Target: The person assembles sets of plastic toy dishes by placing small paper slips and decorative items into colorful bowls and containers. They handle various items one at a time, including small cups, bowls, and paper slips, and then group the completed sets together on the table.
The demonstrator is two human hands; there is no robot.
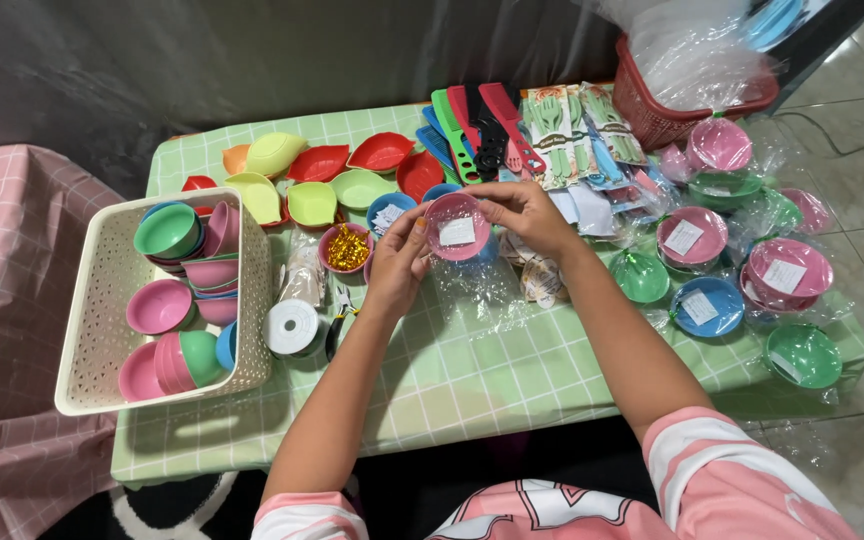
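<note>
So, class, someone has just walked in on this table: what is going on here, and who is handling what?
A person holds a small pink bowl in a clear plastic bag above a green checked table, the left hand at its left edge and the right hand gripping its top and right side. To the left stands a cream basket of loose pink, green and blue bowls. To the right lie bowls already bagged. Near the left hand sit a ribbon roll and a bowl of gold ties.
</note>
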